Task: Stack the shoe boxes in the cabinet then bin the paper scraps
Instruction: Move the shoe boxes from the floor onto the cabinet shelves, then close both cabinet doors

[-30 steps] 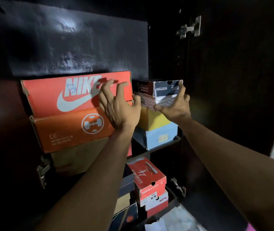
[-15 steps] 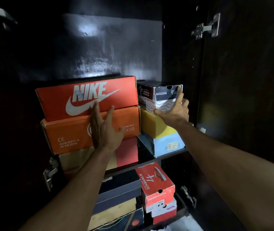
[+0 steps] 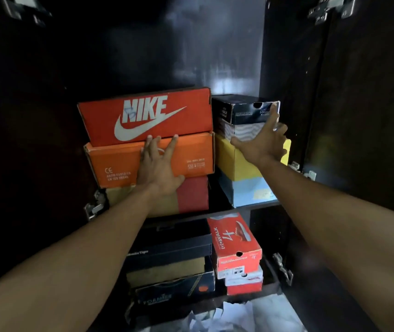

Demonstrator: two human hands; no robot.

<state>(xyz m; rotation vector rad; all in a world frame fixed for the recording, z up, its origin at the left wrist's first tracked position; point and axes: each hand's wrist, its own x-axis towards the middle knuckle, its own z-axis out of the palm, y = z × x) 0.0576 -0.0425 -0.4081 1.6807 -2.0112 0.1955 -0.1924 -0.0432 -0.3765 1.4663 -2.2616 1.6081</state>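
A red Nike box [image 3: 143, 116] tops a stack on the cabinet's upper shelf, over an orange box [image 3: 119, 161] and a tan and red box [image 3: 191, 195]. My left hand [image 3: 158, 164] lies flat, fingers spread, against the orange box's front. To the right stands a second stack: a black box [image 3: 241, 109], a white patterned box [image 3: 243, 131], a yellow box [image 3: 234, 161] and a light blue box [image 3: 248, 192]. My right hand [image 3: 263, 140] is spread against this stack, fingertips on the black box's right corner. White paper scraps [image 3: 227, 317] lie on the floor below.
The lower shelf holds black boxes [image 3: 169, 250] on the left and red and white boxes [image 3: 236, 245] on the right. Dark cabinet doors stand open on both sides, with metal hinges [image 3: 94, 207]. The cabinet's space above the stacks is dark and unfilled.
My left hand dropped from the Nike box's right end to lie flat on the orange box. My right hand stayed on the right stack. The view pulled back and down.
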